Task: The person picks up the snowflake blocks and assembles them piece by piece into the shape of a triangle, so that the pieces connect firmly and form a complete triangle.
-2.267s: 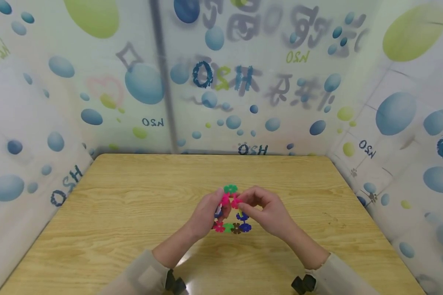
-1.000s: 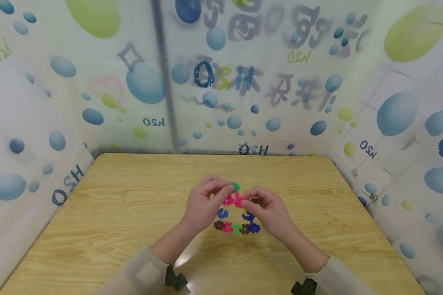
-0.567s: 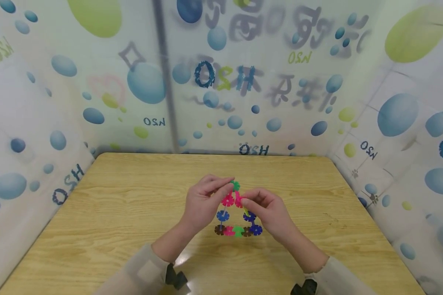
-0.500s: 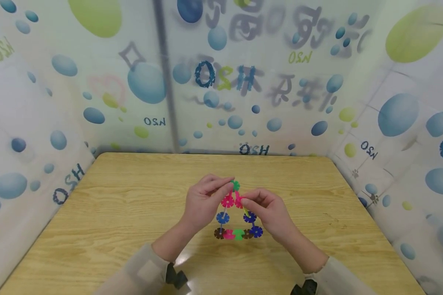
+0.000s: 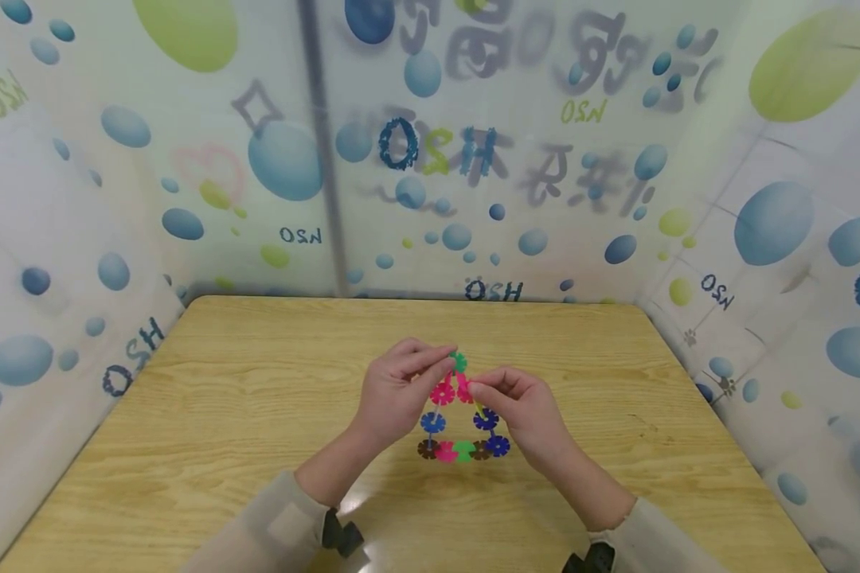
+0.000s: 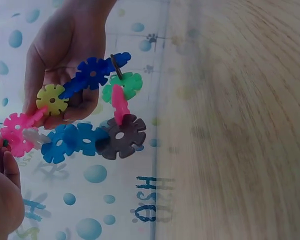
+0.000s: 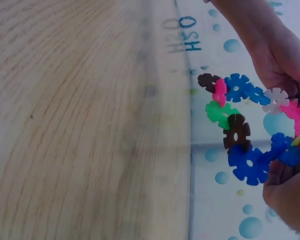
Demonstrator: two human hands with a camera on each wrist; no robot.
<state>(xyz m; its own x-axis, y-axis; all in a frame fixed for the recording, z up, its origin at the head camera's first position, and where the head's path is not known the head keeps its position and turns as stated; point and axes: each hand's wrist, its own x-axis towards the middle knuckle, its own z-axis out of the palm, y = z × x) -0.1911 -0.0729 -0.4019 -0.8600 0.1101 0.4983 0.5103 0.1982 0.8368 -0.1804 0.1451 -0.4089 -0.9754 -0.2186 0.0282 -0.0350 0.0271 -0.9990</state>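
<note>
A closed loop of colourful plastic snowflake building discs hangs between my hands, roughly triangular in the head view. My left hand [image 5: 394, 394] pinches its top near the green disc [image 5: 460, 363]. With thumb and fingers my right hand [image 5: 526, 410] pinches the upper right side, by a pink disc [image 5: 463, 390]. Beneath that grip, a yellow disc [image 6: 52, 100] joins dark blue discs [image 5: 486, 420]. On the other side are a white disc [image 7: 276, 100] and lighter blue discs [image 5: 433, 422]. Brown, pink and green discs [image 5: 463, 452] form the bottom row. Fingers partly cover the top joints.
The loop is held above a wood-grain table [image 5: 258, 358]. A curtain-like wall [image 5: 430, 255] printed with blue and green spots stands behind the table and along both sides. Black straps [image 5: 340, 535] sit at the sleeve cuffs.
My left hand has shifted from the loop's left side up to its green top, uncovering the blue and brown discs. The loop's bottom swung down, then slightly up. The right hand keeps its pinch.
</note>
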